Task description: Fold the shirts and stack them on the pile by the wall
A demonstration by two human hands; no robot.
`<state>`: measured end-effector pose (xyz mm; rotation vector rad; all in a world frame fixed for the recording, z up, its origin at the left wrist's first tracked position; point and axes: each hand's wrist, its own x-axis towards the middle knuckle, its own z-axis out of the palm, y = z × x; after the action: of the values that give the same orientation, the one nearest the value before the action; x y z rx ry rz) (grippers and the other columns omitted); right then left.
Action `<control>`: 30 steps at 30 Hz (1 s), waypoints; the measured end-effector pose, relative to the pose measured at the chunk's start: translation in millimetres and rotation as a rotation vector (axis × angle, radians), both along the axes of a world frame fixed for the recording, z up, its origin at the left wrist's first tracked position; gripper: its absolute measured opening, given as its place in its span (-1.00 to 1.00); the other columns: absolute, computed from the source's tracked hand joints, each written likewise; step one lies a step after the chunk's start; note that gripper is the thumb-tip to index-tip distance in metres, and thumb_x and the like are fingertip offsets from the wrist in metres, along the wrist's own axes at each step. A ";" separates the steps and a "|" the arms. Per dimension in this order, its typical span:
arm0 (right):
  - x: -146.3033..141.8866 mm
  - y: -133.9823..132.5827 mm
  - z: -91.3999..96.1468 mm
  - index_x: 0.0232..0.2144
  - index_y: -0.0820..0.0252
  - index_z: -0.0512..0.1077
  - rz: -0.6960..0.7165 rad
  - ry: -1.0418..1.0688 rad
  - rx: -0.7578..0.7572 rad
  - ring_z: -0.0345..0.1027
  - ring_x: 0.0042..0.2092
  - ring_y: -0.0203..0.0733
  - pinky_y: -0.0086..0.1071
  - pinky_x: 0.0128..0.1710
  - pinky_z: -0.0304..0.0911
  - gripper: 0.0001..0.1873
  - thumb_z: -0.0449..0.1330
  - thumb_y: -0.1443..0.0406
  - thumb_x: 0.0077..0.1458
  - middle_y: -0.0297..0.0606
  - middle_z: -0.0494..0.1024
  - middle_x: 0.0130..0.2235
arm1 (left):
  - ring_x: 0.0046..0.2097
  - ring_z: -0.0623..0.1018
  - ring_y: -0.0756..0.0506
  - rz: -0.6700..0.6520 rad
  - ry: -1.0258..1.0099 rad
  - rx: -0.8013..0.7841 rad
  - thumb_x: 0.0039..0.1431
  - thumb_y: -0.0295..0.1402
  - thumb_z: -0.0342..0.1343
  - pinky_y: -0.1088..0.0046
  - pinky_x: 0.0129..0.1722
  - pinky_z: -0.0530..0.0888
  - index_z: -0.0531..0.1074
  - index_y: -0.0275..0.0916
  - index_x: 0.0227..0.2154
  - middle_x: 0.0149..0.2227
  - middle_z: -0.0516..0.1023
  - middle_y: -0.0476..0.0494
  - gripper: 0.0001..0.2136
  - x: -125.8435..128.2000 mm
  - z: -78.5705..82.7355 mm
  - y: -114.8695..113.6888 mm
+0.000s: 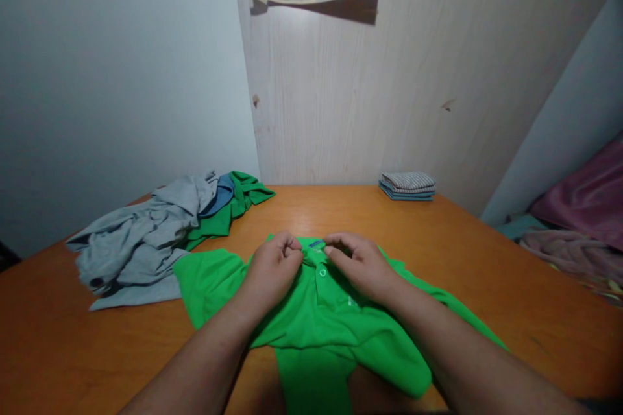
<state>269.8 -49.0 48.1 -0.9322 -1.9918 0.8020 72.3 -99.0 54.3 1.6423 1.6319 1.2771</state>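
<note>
A bright green polo shirt (311, 324) lies spread and rumpled on the table in front of me, its collar at the far side. A button placket and a blue neck label show between my hands. My left hand (277, 266) is closed in a pinch on the left side of the collar. Across the neck opening, my right hand (360, 262) grips the collar's right side between thumb and fingers. One sleeve (207, 279) reaches out to the left, touching the grey clothes. Part of the shirt's right side is hidden under my right forearm.
On the left of the wooden table (487, 292) lies a loose heap of grey clothes (141, 233), with blue and green garments (243, 198) behind it. A small folded stack of cloth (407, 187) sits at the back right. Pink fabric (584, 198) lies beyond the right edge.
</note>
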 end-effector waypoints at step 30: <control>-7.0 2.2 -10.7 -0.48 0.17 0.43 0.221 0.062 -0.269 0.11 -0.46 -0.34 -0.43 -0.43 0.03 -0.84 0.17 0.22 0.08 -0.48 0.27 -0.53 | -0.44 0.31 0.03 -0.188 -0.419 -0.251 -0.05 -0.27 0.32 0.49 -0.42 0.20 0.40 -0.25 -0.42 -0.50 0.37 0.08 -0.76 11.0 -0.3 -2.2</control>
<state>262.9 -46.8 37.4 -0.8319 -1.9864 1.2320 83.2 -101.2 54.0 1.2428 1.2903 1.1705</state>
